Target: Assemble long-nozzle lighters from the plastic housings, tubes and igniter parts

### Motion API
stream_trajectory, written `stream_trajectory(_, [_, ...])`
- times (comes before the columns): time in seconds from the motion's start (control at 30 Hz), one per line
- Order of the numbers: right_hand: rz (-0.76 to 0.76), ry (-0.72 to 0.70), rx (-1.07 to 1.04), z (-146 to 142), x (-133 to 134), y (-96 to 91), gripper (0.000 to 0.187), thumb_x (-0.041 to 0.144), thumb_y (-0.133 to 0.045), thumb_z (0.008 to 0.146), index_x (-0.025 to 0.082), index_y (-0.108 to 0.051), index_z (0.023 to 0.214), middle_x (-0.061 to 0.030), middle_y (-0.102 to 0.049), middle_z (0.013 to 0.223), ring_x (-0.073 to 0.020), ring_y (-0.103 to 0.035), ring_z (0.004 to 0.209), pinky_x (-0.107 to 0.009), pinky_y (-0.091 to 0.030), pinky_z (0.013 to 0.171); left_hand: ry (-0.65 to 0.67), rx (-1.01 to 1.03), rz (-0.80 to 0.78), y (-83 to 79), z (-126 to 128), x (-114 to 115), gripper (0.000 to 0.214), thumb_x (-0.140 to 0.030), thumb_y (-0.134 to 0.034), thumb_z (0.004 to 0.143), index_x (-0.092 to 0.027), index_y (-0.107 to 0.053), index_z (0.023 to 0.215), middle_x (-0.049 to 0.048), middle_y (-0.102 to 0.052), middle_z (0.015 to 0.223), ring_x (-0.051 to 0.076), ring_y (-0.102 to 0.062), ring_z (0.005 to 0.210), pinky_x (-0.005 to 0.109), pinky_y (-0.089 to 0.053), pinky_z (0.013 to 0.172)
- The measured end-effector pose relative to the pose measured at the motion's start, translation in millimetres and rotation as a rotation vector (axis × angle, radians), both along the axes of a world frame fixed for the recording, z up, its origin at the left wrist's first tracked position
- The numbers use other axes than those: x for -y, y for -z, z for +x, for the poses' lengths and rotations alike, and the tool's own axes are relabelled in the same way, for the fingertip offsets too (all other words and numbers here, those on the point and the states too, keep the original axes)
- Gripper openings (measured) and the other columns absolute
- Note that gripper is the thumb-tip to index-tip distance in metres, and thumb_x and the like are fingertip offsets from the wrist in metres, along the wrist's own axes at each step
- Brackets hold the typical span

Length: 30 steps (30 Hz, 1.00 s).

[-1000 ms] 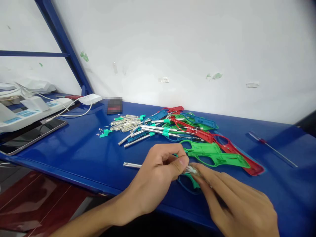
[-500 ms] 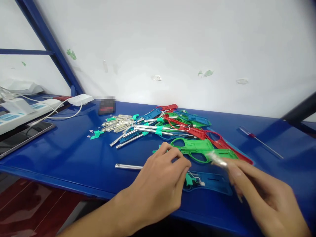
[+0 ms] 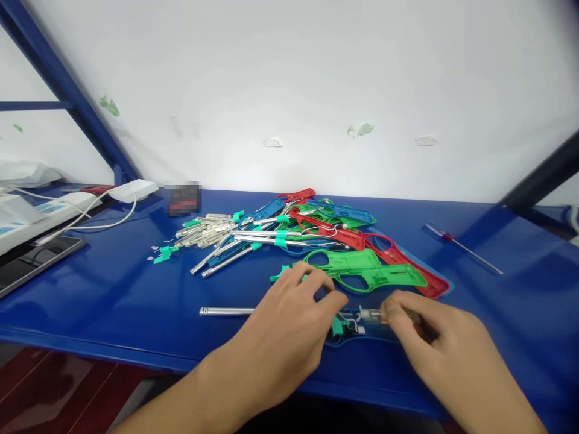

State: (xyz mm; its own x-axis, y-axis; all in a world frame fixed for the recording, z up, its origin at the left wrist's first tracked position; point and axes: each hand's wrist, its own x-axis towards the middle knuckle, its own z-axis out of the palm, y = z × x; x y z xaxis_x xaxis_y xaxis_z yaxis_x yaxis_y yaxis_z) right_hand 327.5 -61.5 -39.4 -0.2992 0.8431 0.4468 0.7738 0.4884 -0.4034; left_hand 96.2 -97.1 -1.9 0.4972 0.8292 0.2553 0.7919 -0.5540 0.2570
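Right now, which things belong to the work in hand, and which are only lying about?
Apparently in the work: clear part in the right hand, blue casing, silver tube, green casings.

Probably lying about: phone, power strip, white cable; perhaps screwdriver.

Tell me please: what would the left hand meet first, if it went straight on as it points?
The left hand would probably meet the green plastic handle shells first, though its height is unclear.

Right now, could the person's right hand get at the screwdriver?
Probably yes: the coloured handles lie left of the path from the right hand to the screwdriver. The hand pinches a small clear piece, though, so grasping would likely mean letting go first.
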Motion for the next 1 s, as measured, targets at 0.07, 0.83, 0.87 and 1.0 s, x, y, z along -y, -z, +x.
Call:
stream_trajectory(0.07, [0.004, 0.001, 0.005, 0, -1, 1.7, 0.031, 0.029, -0.051, 0.096, 0.025, -0.061, 0.067, 0.0041, -0.057, 0.056, -0.0120, -0.052, 0.046, -0.025, -0.035, 0.043, 0.056, -0.098, 0.063, -10.5, 0, -8, 0.031, 0.003, -0.047, 0.098, -0.014, -0.069, 0.112, 0.0111, -0.066, 0.118, 0.028, -0.054, 0.109, 0.043, -0.052, 0.094])
stream_trajectory(0.83, [0.103, 0.103, -0.002, -8, 0, -0.3, 0.035, 0.029, -0.050, 0.091, 0.025, -0.045, 0.056, 0.0058, -0.046, 0.049, -0.0112, -0.037, 0.043, -0.026, -0.028, 0.044, 0.273, -0.477, -0.127, -67.6, 39, -50, 0.048, 0.009, -0.063, 0.070, -0.020, -0.027, 0.056, -0.0053, -0.027, 0.052, 0.011, -0.016, 0.047, 0.035, -0.016, 0.048])
stream_trajectory(0.87, [0.106, 0.109, -0.004, -9, 0, -0.6, 0.035, 0.028, -0.050, 0.090, 0.025, -0.045, 0.056, 0.0061, -0.045, 0.048, -0.0111, -0.037, 0.042, -0.025, -0.028, 0.044, 0.281, -0.502, -0.116, -66.6, 41, -50, 0.045, 0.006, -0.065, 0.071, -0.020, -0.031, 0.056, -0.0052, -0.030, 0.051, 0.012, -0.017, 0.046, 0.035, -0.016, 0.046])
stream_trajectory(1.0, [0.111, 0.114, -0.015, -10, 0, -1.3, 0.034, 0.027, -0.052, 0.089, 0.025, -0.045, 0.055, 0.0068, -0.044, 0.047, -0.0108, -0.034, 0.041, -0.025, -0.026, 0.043, 0.280, -0.587, -0.073, -60.7, 47, -51, 0.036, -0.002, -0.073, 0.072, -0.021, -0.047, 0.056, -0.0001, -0.051, 0.055, 0.016, -0.037, 0.047, 0.036, -0.019, 0.046])
